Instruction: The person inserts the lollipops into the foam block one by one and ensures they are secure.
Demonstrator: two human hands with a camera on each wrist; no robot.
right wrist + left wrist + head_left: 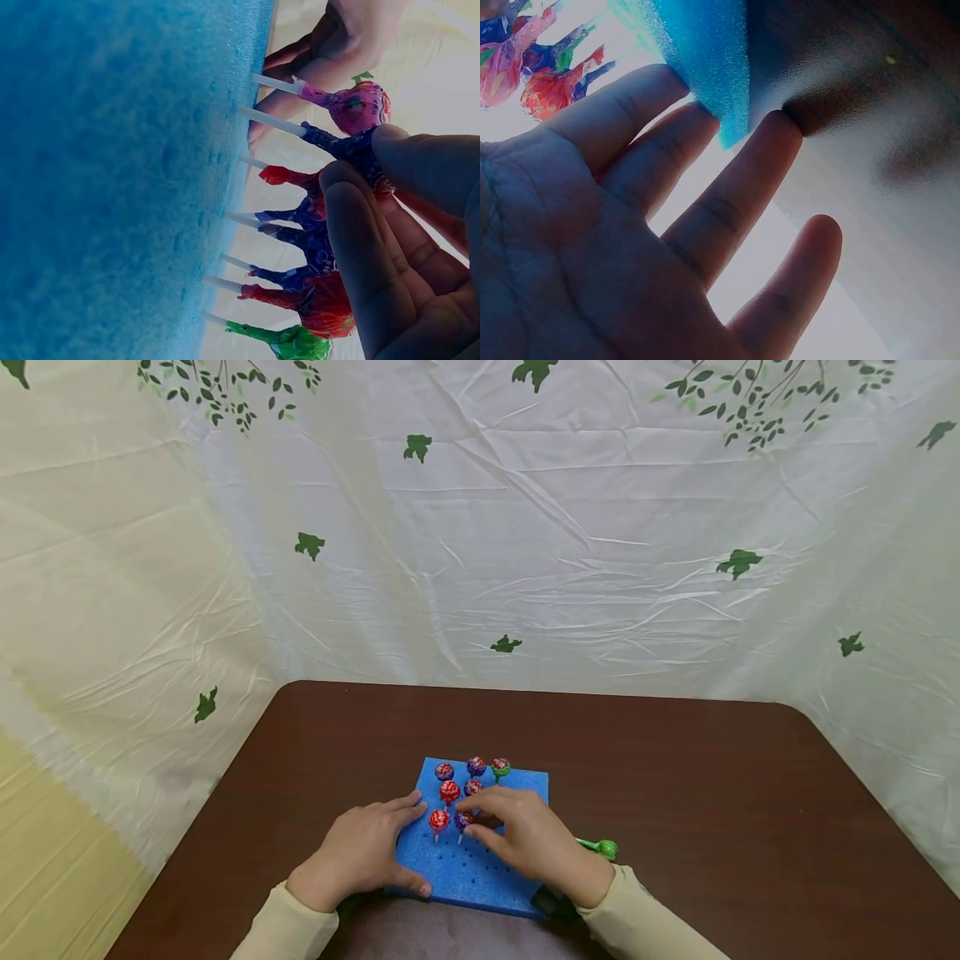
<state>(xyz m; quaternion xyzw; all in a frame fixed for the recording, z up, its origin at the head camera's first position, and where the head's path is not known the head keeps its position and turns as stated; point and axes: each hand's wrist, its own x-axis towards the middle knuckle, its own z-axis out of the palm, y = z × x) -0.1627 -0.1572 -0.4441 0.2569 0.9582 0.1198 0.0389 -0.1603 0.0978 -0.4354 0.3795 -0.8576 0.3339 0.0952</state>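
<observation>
1. A purple lollipop (462,819) stands with its white stick in a blue foam board (487,872). It is in the front row of the sweets, near the middle of the board.
2. The right hand (528,843) pinches the purple lollipop's wrapped top between thumb and fingers (360,247). The stick is pushed into the foam.
3. A red lollipop (438,820) stands just beside it, on the left.
4. Behind these two stand more lollipops: a red one (449,791), another red one (472,787), and a back row with one more red (444,771), one purple (476,766) and one green (500,767).
5. The left hand (360,856) lies flat on the left side of the foam board. Its fingers are straight and loose, and they press on the board's edge. It grips nothing.
6. The foam board has many small holes in its front part.
7. The board lies on a dark brown table (712,793), close to the person.
8. A green lollipop (600,847) lies on the table just right of the right hand.
9. Behind the table hangs a white sheet with green leaves (480,527).
</observation>
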